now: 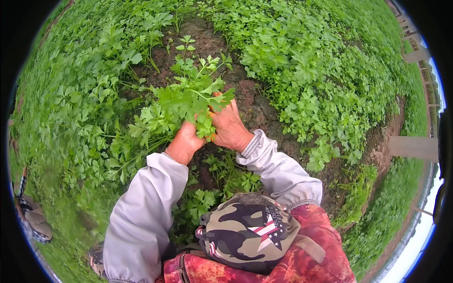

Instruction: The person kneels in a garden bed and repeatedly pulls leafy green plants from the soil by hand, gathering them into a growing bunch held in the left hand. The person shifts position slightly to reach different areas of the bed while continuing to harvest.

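A bunch of leafy green stems, celery or a similar herb, is held just above a strip of bare soil. My left hand is closed around it from the lower left, thumb upward, with its fingers hidden. Against the other side is my right hand, bent around the bunch, its fingertips mostly covered by leaves. Bits of bright orange show at its fingers; what they are is unclear. Both wrists come out of pale grey elastic sleeves.
Dense plants grow on the left, and more plants on the right. Cracked brown soil runs between them. Cut-looking greens lie at the lower right. A grey post stands beyond. Another person is partly visible at far left.
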Tool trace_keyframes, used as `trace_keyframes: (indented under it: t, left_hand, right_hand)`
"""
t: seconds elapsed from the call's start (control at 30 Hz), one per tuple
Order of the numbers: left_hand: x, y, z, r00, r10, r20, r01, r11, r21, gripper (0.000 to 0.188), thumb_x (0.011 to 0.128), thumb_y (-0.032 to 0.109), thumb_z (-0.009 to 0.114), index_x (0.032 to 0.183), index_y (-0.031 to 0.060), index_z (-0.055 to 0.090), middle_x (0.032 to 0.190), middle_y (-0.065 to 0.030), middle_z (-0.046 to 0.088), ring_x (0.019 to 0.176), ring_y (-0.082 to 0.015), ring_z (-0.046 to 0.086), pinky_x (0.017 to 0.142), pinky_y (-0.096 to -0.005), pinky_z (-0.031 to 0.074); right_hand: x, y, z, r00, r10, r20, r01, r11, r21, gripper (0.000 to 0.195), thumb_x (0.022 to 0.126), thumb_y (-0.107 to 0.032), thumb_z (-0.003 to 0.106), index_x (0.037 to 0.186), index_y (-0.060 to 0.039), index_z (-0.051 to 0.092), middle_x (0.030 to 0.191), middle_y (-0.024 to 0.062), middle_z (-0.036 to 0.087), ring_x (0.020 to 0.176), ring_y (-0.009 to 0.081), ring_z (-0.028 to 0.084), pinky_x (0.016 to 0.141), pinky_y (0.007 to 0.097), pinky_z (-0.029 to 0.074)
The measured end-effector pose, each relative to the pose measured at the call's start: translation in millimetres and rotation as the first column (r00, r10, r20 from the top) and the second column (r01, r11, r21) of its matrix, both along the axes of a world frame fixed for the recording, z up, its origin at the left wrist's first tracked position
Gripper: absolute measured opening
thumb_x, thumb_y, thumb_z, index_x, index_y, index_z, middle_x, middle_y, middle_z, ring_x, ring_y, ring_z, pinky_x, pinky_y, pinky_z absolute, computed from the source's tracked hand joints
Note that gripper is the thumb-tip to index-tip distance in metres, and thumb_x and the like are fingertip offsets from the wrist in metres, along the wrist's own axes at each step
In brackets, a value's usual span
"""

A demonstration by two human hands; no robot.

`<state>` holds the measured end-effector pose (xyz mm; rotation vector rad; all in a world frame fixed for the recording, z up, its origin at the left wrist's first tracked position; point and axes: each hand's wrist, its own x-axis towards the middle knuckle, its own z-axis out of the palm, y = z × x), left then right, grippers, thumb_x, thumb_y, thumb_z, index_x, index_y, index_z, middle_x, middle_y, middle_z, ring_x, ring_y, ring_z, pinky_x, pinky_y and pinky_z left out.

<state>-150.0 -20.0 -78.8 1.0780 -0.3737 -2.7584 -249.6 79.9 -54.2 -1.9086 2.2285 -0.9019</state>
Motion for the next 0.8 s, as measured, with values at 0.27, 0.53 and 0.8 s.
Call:
trace_keyframes:
  t: [0.27, 0.53, 0.8]
  left_hand:
    - [-3.5, -19.1, 39.4, 0.928, -0.289, 0.235, 0.350, 0.895, -0.279, 0.025, 0.080, 0.025, 0.063, 0.101, 0.0112, 0.062, 0.078, 0.0039, 0.057, 0.064, -0.0081, 0.052, 0.053, -0.0213, 0.043]
    - [11.9, -34.7, 50.3, 0.908, -0.278, 0.313, 0.352, 0.913, -0.207, 0.027, 0.080, 0.024, 0.061, 0.102, 0.0088, 0.062, 0.077, 0.0003, 0.058, 0.062, -0.0110, 0.055, 0.049, -0.0238, 0.044]
    - [22.8, -30.4, 56.8, 0.950, -0.208, 0.233, 0.269, 0.923, -0.275, 0.028, 0.082, 0.028, 0.060, 0.103, 0.0097, 0.061, 0.079, 0.0005, 0.058, 0.066, -0.0116, 0.057, 0.052, -0.0247, 0.047]
  right_hand:
    - [-134.8, 8.8, -3.9, 0.848, -0.047, 0.528, -0.208, 0.887, 0.412, 0.032, 0.073, -0.001, 0.058, 0.106, -0.0032, 0.059, 0.096, 0.0121, 0.064, 0.088, 0.0205, 0.061, 0.078, 0.0296, 0.048]
    - [-262.3, -40.2, -15.3, 0.583, -0.445, 0.680, 0.025, 0.847, 0.532, 0.053, 0.086, -0.025, 0.053, 0.134, -0.0150, 0.033, 0.131, 0.0100, 0.042, 0.117, 0.0267, 0.043, 0.097, 0.0447, 0.035]
    - [-248.8, -39.8, -21.7, 0.594, -0.526, 0.608, 0.397, 0.850, 0.347, 0.019, 0.084, -0.016, 0.057, 0.101, -0.0101, 0.064, 0.094, 0.0037, 0.065, 0.085, 0.0176, 0.060, 0.074, 0.0333, 0.049]
